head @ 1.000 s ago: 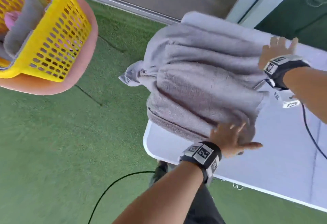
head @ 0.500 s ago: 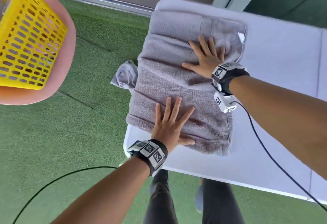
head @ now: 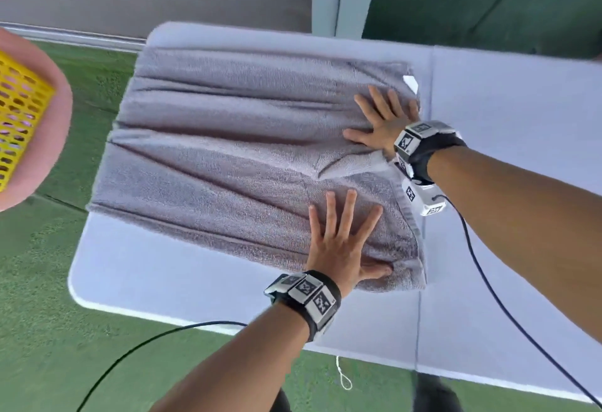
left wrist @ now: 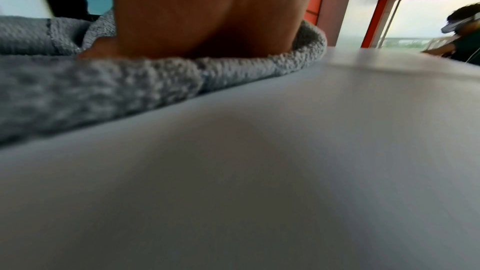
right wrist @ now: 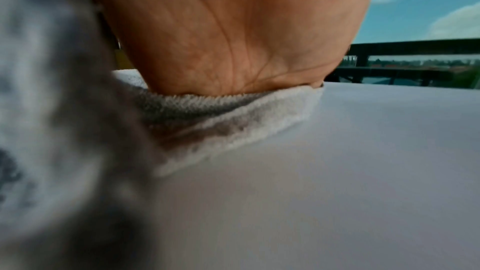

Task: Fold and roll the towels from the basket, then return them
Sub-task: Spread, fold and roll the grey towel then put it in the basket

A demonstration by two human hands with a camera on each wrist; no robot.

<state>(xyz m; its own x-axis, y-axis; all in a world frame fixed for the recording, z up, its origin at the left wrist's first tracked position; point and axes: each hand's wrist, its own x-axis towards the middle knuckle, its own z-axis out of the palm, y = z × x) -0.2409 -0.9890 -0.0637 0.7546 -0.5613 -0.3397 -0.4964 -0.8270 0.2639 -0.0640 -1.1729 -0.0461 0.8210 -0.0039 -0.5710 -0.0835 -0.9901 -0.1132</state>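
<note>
A grey towel [head: 228, 157] lies folded and spread flat on the white table [head: 505, 112], its left end reaching the table's left edge. My left hand [head: 342, 239] presses flat on the towel's near right part, fingers straight and spread. My right hand [head: 384, 118] presses flat on the far right part, close to a white label [head: 411, 82] at the corner. In the left wrist view my palm [left wrist: 207, 11] rests on the towel's hem [left wrist: 155, 69]. In the right wrist view my palm [right wrist: 233, 34] bears down on the towel's edge [right wrist: 233, 118]. A corner of the yellow basket [head: 19, 112] shows at far left.
The basket sits on a pink round seat [head: 49, 164] left of the table. Green turf [head: 49, 297] covers the floor. Black cables [head: 488, 281] run from both wrists across the table and floor. Bare table surface lies right of the towel. Another person [left wrist: 459, 34] is far off.
Both hands slid rightward over the towel, smoothing it; the bunched towel now lies flatter and wider. The view shifted, so the basket sits nearly out of frame.
</note>
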